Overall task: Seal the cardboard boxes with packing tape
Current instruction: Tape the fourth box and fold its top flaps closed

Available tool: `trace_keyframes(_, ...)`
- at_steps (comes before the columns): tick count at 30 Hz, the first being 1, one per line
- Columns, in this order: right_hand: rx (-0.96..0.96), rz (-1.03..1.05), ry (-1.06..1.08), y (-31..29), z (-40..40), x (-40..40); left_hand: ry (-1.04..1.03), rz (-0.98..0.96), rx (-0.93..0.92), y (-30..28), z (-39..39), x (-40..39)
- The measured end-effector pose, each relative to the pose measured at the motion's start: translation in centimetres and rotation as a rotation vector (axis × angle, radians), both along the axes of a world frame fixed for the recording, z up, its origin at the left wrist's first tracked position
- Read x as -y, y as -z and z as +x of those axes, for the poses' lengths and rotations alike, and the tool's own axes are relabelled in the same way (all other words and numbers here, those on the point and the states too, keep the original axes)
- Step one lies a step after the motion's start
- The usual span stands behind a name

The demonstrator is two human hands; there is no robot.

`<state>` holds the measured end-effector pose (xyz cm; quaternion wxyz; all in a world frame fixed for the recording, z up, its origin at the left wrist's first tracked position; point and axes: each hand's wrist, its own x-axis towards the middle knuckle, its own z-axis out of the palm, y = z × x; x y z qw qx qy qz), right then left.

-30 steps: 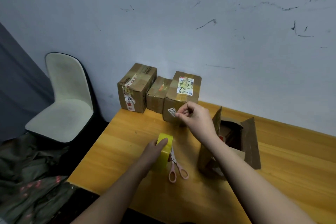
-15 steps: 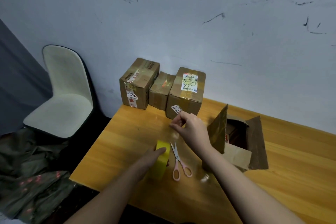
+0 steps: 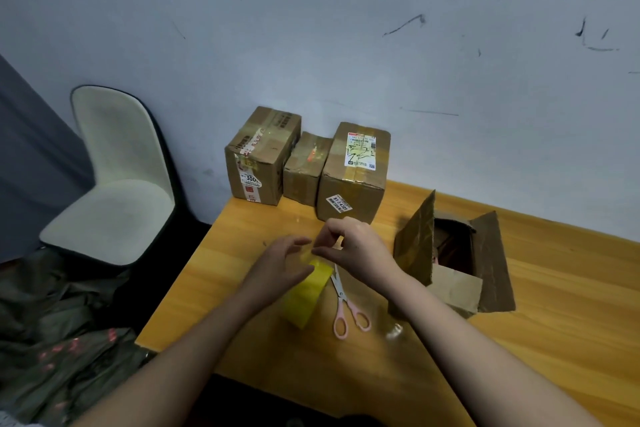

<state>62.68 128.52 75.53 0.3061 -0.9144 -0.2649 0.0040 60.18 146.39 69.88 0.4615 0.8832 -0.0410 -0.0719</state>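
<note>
Now: both hands at the tape roll

Right now my left hand [image 3: 280, 263] rests on the top of the yellow tape roll [image 3: 306, 291], which stands on its edge on the wooden table [image 3: 554, 305], fingers loosely curved over the upper rim. My right hand [image 3: 353, 246] is close against it, thumb and forefinger pinched together just above the roll, at what looks like the loose end of the tape; the strip itself is clear and hard to make out, so I cannot tell how much of it is lifted. The two hands nearly touch at the fingertips.

Just beside the roll, on its right, a pair of pink-handled scissors [image 3: 346, 308] lies flat on the table, blades pointing away from me, handles toward me.

To the right of my right forearm sits an open cardboard box [image 3: 453, 274], its flaps standing up and folded outward, one pale flap lying across the near part of the opening. Something dark is inside, but I cannot tell what.

At the far edge of the table, against the scuffed pale wall [image 3: 346, 45], three closed boxes stand in a row, touching one another: a taller left box [image 3: 259, 156] with a red-and-white sticker, a smaller middle box [image 3: 304, 170], and a right box [image 3: 353, 177] with a shipping label on top and a small white label on its near face. All three show tape across their tops.

Off the table's left side stands a white chair [image 3: 114, 184], with dark patterned cloth [image 3: 62, 340] heaped below it.
</note>
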Motion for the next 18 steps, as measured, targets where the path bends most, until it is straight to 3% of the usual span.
trace_keyframes(7,0.048,-0.021,-0.009,0.1,0.1,0.5,0.257,0.214,0.144,-3.3,1.2,-0.1)
trace_keyframes(13,0.189,-0.032,0.022,0.3,-0.5,1.0,0.28,0.171,0.121,-3.5,1.0,0.2)
trace_keyframes(17,0.478,-0.108,0.075,0.9,-1.9,1.0,0.237,0.126,0.099,-3.5,1.3,0.3)
trace_keyframes(18,0.411,-0.025,0.163,0.9,-2.4,1.1,0.232,0.126,0.104,-3.5,1.3,0.3)
